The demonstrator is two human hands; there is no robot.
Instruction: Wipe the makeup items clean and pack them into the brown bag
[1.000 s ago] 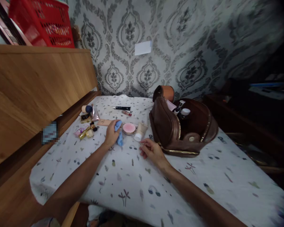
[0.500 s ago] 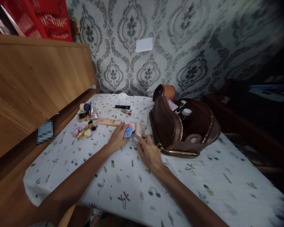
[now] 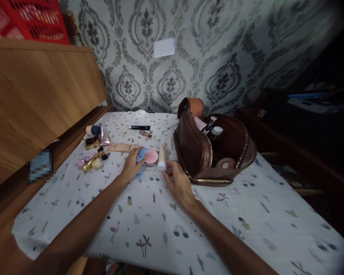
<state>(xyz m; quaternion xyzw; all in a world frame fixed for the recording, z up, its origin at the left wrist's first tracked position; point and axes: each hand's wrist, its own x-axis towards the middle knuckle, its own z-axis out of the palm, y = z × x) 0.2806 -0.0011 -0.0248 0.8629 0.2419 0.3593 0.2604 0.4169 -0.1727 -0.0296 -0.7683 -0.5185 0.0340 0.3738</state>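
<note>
My left hand (image 3: pixel 132 166) is closed on a light blue cloth (image 3: pixel 141 156), whose folds stick out past the fingers. Right beside the cloth lies a round pink compact (image 3: pixel 151 157). A cream tube with a white cap (image 3: pixel 162 158) rests between the compact and my right hand (image 3: pixel 180 185). The fingers of that hand are curled, thumb close to forefinger, just by the cap; a small thing may be between them, too unclear to name. The brown leather bag (image 3: pixel 193 147) stands unzipped to the right, with a white-lidded jar (image 3: pixel 217 131) and other items inside.
A long peach tube (image 3: pixel 122 148) lies behind my left hand. Further back are a black tube (image 3: pixel 140 128) and a small lip-gloss tube (image 3: pixel 145 134). Several small cosmetics, including a gold-coloured bottle (image 3: pixel 88 163), cluster at the left, near the wooden cabinet (image 3: pixel 46 88).
My left hand has drawn left with the blue cloth, uncovering the pink compact. My right forefinger has come off the tube, and its fingers have curled. The camera view has shifted slightly.
</note>
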